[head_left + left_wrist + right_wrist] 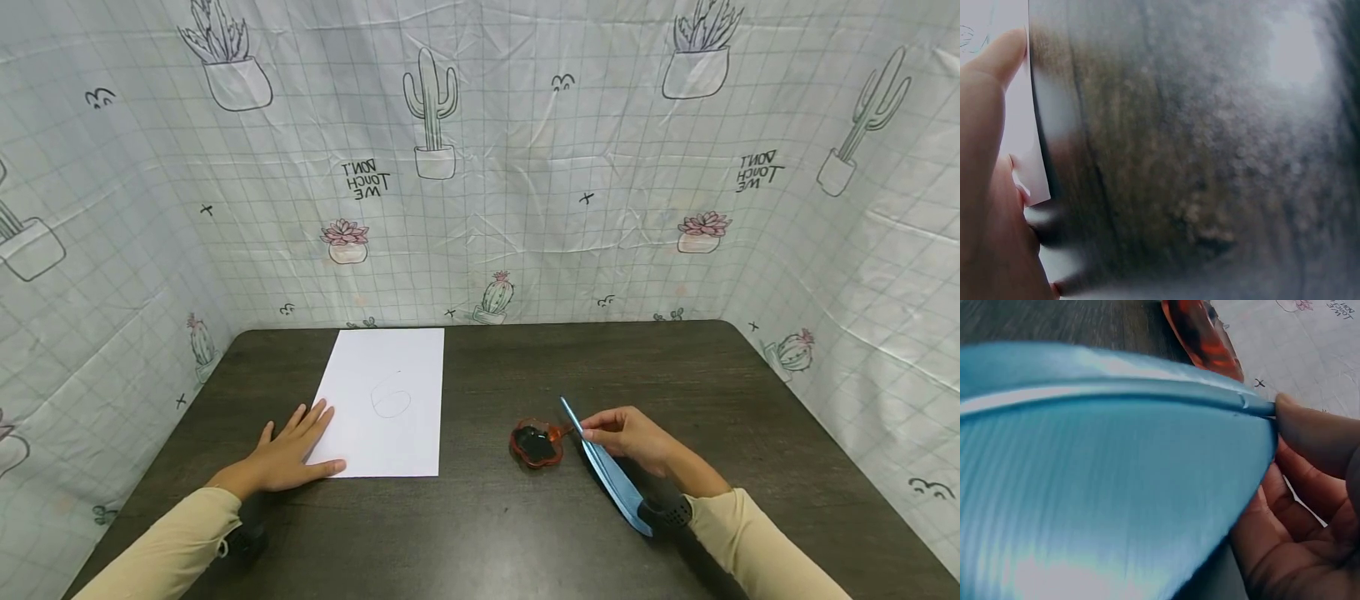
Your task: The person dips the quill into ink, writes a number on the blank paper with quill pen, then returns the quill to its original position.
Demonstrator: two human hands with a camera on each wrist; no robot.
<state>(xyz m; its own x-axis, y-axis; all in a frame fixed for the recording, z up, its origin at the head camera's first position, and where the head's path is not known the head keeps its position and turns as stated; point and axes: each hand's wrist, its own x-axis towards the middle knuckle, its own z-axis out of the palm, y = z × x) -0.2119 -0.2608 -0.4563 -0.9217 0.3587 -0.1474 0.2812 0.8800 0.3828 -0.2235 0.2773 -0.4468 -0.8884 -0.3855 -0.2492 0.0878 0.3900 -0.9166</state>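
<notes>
A sheet of white paper (408, 354) lies on the dark table, with a thin "6"-like outline drawn on it. My left hand (283, 458) rests flat with spread fingers over the paper's left edge and lower corner. Between thumb and fingers, my right hand (630, 437) pinches a shiny blue feather pen (613, 479) near the base of its vane. The pen's thin tip points away from me, and its broad end slants back under the wrist. Just left of it sits a small red-orange, flower-shaped dish (535, 443) of dark liquid, also partly visible in the right wrist view.
The dark wood-grain table (480, 533) has rounded far corners. White curtains (525, 167) printed with cacti and a grid hang behind it and along both sides. A dark band (667, 511) sits on the right wrist.
</notes>
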